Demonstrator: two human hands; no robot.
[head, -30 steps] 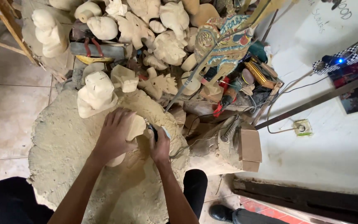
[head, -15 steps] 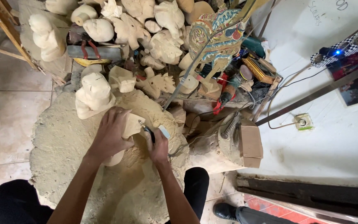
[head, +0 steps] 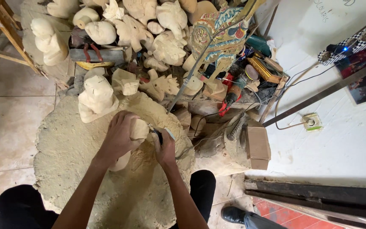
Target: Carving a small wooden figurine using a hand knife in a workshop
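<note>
Head view, looking down: the left hand (head: 118, 135) is wrapped around a pale wooden carving (head: 137, 132), its grip clamped on the piece and pressing it against a round, sawdust-covered block (head: 64, 148). The right hand (head: 165, 149) has its grip closed on a small knife (head: 162, 135), whose tip touches the carving's right side. Just beyond the hands stands a rough unpainted figure (head: 96, 97). Farther back lies a heap of unpainted carvings (head: 166, 42), with a painted carved figure (head: 219, 32) beside it.
</note>
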